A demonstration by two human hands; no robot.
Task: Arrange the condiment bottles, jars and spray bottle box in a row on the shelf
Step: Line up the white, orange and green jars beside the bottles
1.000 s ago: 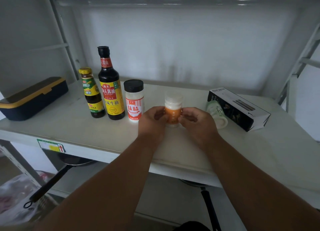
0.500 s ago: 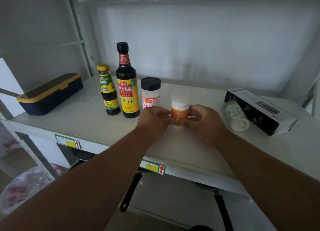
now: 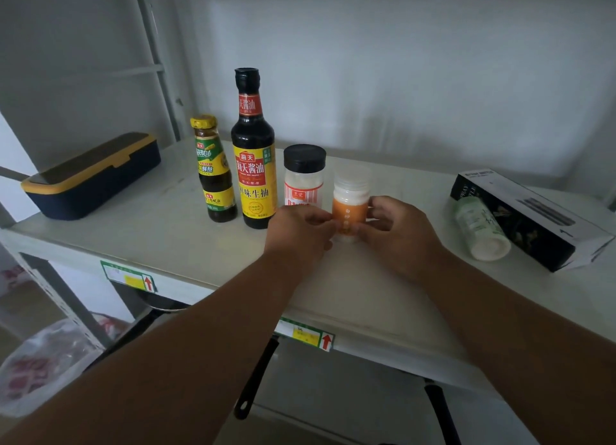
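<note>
An orange-labelled jar [image 3: 350,204] with a clear lid stands upright on the white shelf [image 3: 166,231]. My left hand [image 3: 298,231] and my right hand [image 3: 398,234] grip its lower part from both sides. To its left stand in a row a black-lidded jar [image 3: 304,178], a tall soy sauce bottle [image 3: 254,154] and a small yellow-capped bottle [image 3: 215,171]. At the right a green-labelled bottle [image 3: 480,231] lies on its side against the black spray bottle box [image 3: 530,221], which also lies flat.
A navy box with a yellow lid [image 3: 90,174] sits at the shelf's left end. Pan handles [image 3: 255,381] stick out below the shelf. A plastic bag [image 3: 40,368] lies at lower left. A metal upright [image 3: 156,61] rises behind the bottles.
My hands stay on the orange-labelled jar. The view has shifted, so the shelf items appear further right and closer than before.
</note>
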